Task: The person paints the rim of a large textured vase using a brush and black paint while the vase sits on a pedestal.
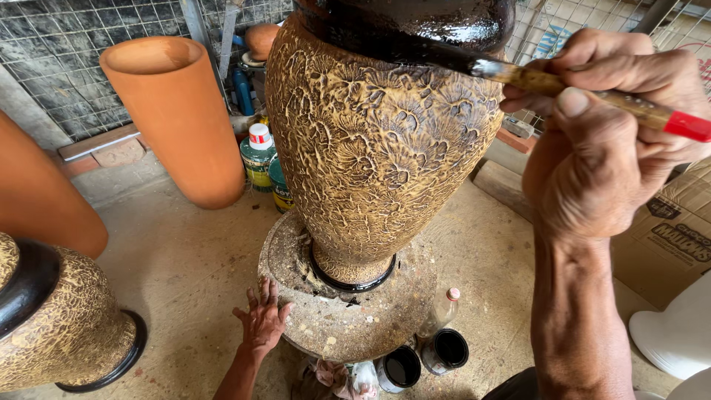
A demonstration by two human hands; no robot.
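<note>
In the head view, the right hand (600, 141) at the right of the frame is closed around a brush (585, 89), fingers and thumb pinching its handle. The brush lies nearly level, its long axis running from the red handle end at the far right to the bristles at upper centre, which point left and touch the glossy black band on the vase (378, 148). The vase stands upright at centre, its textured tan body narrowing to a black foot on a round turntable (348, 311). The left hand (263, 318) rests open and flat, fingers spread, on the turntable's lower left edge, holding nothing. Just below the turntable, two small cups (426, 359) hold black paint, with a bottle (438, 315) beside them. Terracotta pots (178, 118) stand at upper left, a second vase (59, 318) at lower left.
</note>
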